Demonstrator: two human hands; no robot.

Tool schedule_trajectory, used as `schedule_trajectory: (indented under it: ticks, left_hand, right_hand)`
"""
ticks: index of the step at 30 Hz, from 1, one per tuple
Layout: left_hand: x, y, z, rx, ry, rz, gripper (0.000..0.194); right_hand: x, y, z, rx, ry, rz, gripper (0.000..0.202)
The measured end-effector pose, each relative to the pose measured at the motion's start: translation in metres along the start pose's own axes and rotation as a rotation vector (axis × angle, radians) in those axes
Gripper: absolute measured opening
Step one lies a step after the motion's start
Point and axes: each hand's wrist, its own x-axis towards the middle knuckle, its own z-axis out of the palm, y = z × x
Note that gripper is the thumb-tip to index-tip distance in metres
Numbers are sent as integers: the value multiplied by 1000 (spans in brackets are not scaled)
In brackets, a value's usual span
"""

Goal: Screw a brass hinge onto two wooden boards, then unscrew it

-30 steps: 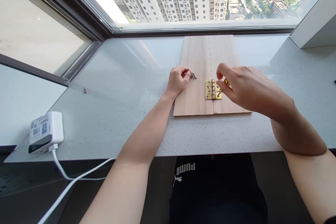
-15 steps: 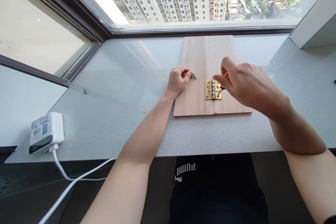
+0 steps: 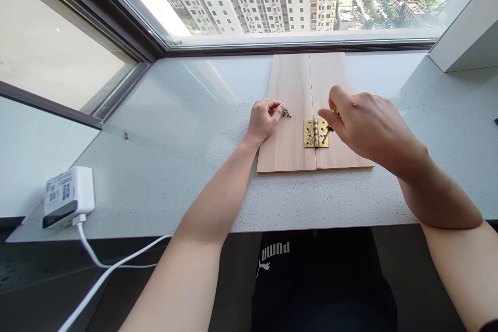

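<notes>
My right hand (image 3: 365,124) is closed around a screwdriver (image 3: 328,134) with a yellow and black handle, mostly hidden by the fingers. Its shaft slants down to the lower part of the right leaf of a brass hinge (image 3: 310,134). The hinge lies unfolded across the seam between two pale wooden boards, a left board (image 3: 286,150) and a right board (image 3: 342,154). On the left board's edge rests my left hand (image 3: 264,120), its thumb and fingers pinched together on several small screws (image 3: 287,112) that stick out past the fingertips.
The boards lie on a speckled white windowsill (image 3: 187,166), reaching back to the window frame (image 3: 303,47). A white plugged-in device (image 3: 70,197) with a white cable (image 3: 112,270) sits at the left front edge. A white box-like panel (image 3: 467,31) stands at the back right.
My right hand has shifted very slightly, with the screwdriver turned a little and its tip still at the hinge's right leaf. My left hand and the screws have stayed put.
</notes>
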Motion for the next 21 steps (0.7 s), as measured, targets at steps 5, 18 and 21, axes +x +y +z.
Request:
schedule_trajectory:
  ticks: [5,18,21]
  left_hand:
    - [0,-2,1,11,1,0,16]
    - [0,-3,2,21,6,0,15]
    - [0,-4,2,15,16,4,16]
  right_hand:
    - [-5,5,0,79,-44,-202,17]
    - [-3,7,1,122,-35,-152,15]
    - [-6,12,3,124,-2,-191,12]
